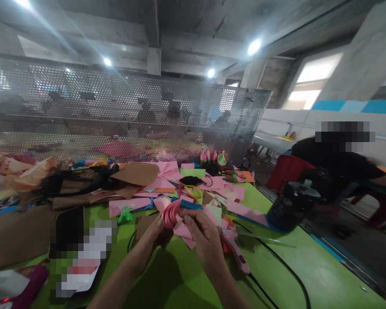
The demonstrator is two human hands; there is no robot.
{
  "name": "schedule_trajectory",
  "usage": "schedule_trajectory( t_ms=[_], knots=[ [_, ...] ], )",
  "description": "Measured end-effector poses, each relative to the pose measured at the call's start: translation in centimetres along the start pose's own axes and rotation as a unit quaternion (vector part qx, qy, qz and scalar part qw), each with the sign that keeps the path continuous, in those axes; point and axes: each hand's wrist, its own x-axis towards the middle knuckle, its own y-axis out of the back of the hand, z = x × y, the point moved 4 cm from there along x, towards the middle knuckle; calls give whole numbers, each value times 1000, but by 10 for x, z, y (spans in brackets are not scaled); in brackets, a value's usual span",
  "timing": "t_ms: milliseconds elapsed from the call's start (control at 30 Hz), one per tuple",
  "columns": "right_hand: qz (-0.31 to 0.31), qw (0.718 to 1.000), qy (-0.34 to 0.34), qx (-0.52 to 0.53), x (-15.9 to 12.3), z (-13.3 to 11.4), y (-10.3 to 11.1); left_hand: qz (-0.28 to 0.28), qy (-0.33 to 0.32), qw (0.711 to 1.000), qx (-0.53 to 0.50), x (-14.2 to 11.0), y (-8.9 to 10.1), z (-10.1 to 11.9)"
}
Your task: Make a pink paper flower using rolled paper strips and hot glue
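Between my two hands, above the green table (167, 283), is a pink ruffled swirl (171, 214) of layered felt or paper. My left hand (154, 236) is wrapped round its left side and underside. At its right edge, the fingertips of my right hand (203, 229) are pinched together; what they hold is too small and hidden to make out. Just right of that hand lies a pink glue gun (236, 253) with a red light and a black cord. Pink sheets (183, 231) lie under and behind the hands.
Left are a dark phone (69, 227), a blurred-out device (86, 262) and brown sheets (19, 236). Behind are scraps, a green bow-like piece (125, 214) and several finished swirls (222, 159) by a perforated metal screen (125, 107). A dark container (289, 206) and a seated person (331, 159) are right.
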Motion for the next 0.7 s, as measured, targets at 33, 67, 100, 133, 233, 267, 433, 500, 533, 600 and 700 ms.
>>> schedule_trajectory(
  t_ms=[33,67,100,133,233,267,433,500,533,600,700],
  knots=[
    [2,1000,-10,13,0,-1,1,-9,0,1000,-12,-1,-2,1],
    [5,999,-22,26,1,-1,2,-18,2,999,-28,-1,-3,1],
    [6,999,-35,38,1,-2,3,-25,3,999,-40,-1,-4,1],
    [7,998,-47,49,1,-2,4,-26,-2,999,-36,0,-4,1],
    [27,994,-75,80,0,-2,7,-7,-98,991,89,3,1,7],
    [35,992,-84,87,-1,-1,8,-2,-143,977,157,4,3,10],
    [46,987,-108,106,-1,2,11,29,-215,899,380,8,13,20],
    [38,988,-104,107,-1,1,11,28,-213,888,407,8,14,21],
    [31,989,-100,103,-2,0,11,24,-215,885,413,8,14,22],
    [23,992,-90,88,-2,-3,11,19,-220,882,416,7,13,24],
    [32,995,-76,65,-2,-6,12,25,-231,884,407,6,12,27]
  ],
)
